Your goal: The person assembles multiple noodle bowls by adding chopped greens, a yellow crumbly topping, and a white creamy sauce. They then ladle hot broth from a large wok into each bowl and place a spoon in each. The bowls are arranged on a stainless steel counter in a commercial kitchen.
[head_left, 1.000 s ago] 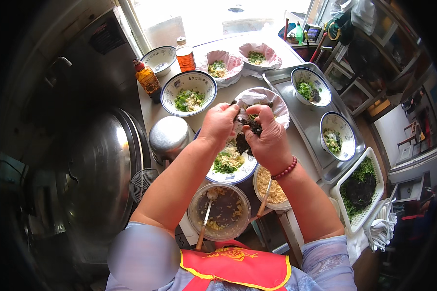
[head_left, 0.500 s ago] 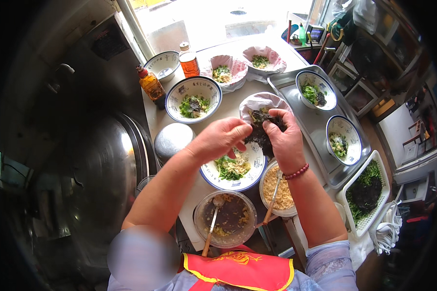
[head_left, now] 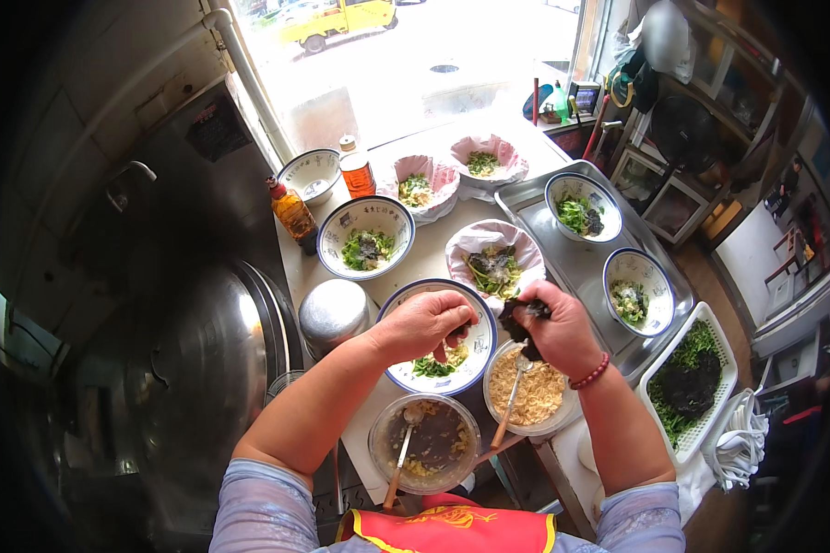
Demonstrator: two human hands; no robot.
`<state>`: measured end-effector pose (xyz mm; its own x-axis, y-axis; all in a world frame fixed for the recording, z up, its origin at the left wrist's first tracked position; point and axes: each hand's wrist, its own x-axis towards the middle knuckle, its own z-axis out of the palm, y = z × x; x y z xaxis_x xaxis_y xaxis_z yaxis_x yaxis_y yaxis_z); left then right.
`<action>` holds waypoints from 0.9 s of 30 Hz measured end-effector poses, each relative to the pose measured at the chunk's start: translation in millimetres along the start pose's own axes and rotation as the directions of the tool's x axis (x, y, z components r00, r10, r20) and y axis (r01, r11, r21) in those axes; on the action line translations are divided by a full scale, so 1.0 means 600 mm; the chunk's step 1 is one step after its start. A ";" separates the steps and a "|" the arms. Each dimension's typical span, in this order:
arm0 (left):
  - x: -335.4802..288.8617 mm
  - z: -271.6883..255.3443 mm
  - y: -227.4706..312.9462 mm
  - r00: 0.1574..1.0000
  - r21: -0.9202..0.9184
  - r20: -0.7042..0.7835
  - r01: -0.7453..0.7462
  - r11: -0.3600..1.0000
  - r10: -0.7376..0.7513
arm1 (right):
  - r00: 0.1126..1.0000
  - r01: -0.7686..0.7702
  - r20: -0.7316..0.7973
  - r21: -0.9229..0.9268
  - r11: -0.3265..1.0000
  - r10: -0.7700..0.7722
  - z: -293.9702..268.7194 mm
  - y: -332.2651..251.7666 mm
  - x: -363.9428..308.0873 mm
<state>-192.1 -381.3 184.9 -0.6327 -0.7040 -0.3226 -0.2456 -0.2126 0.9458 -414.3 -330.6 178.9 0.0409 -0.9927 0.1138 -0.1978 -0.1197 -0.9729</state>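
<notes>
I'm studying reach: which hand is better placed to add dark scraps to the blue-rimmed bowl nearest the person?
Probably the left hand: it hovers over that bowl. The right hand, holding the dark clump, is past its right rim.

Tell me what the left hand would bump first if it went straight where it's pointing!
Probably the dark clump in the right hand: the left hand points that way. Depth is hard to tell here, so it might pass over or under.

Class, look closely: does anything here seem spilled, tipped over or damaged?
Nothing stands out. The bottles stand upright, both spoons rest in their tubs, and no spill or breakage shows. The right hand simply grips a dark clump.
</notes>
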 end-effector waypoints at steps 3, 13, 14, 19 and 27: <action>-0.001 0.040 0.014 0.995 -0.313 0.099 0.003 0.950 0.029 | 0.963 0.268 0.089 -0.338 0.902 -0.253 0.028 -0.002 -0.009; 0.071 0.065 -0.023 0.988 -0.648 -0.142 -0.048 0.760 -0.059 | 0.911 0.361 -0.087 -0.303 0.882 -0.403 0.047 0.029 0.015; 0.076 0.061 -0.020 0.987 -0.627 -0.157 -0.079 0.775 -0.026 | 0.879 0.424 -0.062 -0.354 0.834 -0.473 0.047 0.021 0.019; 0.110 0.057 0.011 0.959 -0.557 -0.283 -0.157 0.815 -0.009 | 0.777 0.532 -0.077 -0.451 0.716 -0.625 0.038 0.023 0.052; 0.171 0.053 0.050 0.953 -0.274 -0.264 -0.225 0.935 0.152 | 0.744 0.518 -0.135 -0.503 0.692 -0.654 -0.003 0.037 0.086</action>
<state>-287.7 -438.0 179.0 -0.4464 -0.8815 -0.1537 0.1135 -0.2261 0.9675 -418.1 -384.4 163.8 0.0276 -0.6626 0.7485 -0.6081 -0.6054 -0.5135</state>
